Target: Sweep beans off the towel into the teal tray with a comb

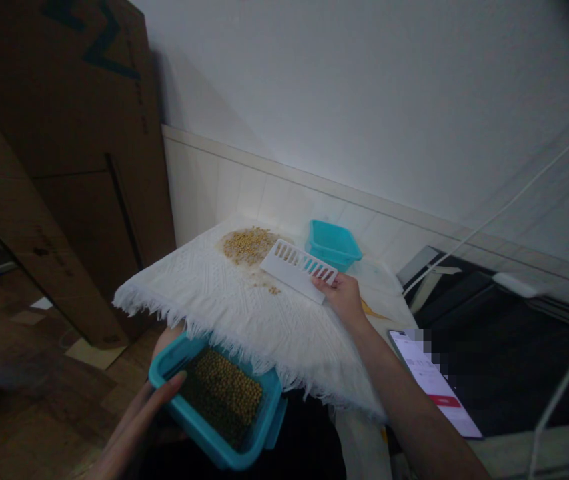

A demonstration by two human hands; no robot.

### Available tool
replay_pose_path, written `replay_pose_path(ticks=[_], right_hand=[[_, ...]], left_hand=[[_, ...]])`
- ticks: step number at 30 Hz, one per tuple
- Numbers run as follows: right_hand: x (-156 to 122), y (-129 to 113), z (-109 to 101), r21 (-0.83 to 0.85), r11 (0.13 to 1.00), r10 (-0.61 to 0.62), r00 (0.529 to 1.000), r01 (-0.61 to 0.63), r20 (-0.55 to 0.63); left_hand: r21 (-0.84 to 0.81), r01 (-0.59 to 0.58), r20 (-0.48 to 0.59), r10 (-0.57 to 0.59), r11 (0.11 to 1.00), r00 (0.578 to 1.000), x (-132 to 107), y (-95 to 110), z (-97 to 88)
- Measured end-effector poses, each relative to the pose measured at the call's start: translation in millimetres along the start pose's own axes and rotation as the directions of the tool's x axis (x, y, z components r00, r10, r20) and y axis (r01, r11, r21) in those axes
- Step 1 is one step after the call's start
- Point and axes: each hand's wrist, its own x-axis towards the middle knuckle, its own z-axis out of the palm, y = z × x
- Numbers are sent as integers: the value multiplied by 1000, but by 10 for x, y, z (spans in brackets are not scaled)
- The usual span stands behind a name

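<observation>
My left hand grips a teal plastic container by its left rim, with the thumb over the edge. Inside lie yellow soybeans beside a darker heap of small green beans. The container sits just below the fringed edge of a white cloth. My right hand is closed on the right end of a white slotted plastic scraper, held above the cloth. At the scraper's left end, a loose pile of soybeans is spread on the cloth, with a few strays nearer the front.
A second teal container stands at the back against the wall. On the right lies a phone with its screen lit, near white cables. A tall cardboard box rises on the left above the wooden floor.
</observation>
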Motion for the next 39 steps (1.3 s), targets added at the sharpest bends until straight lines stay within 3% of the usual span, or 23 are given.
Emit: replay_pose_path(ticks=[8,20,28,39], right_hand=[[159,-47,250,-53,999,-6,996,11,90],[43,-160,226,-7,999,-46,976,49,213],[159,8,184,-45,997,-56,997,58,48],[243,158,166,-54,996,-66,997,68,38]], left_hand=[[9,-29,2,29,1000,1000,131,-197,1],[-21,8,14,-8,1000,1000,-17,-62,64],[-6,1,31,-1,1000,1000,-1,-61,49],[-12,15,100,-14,1000,995,49,-80,-25]])
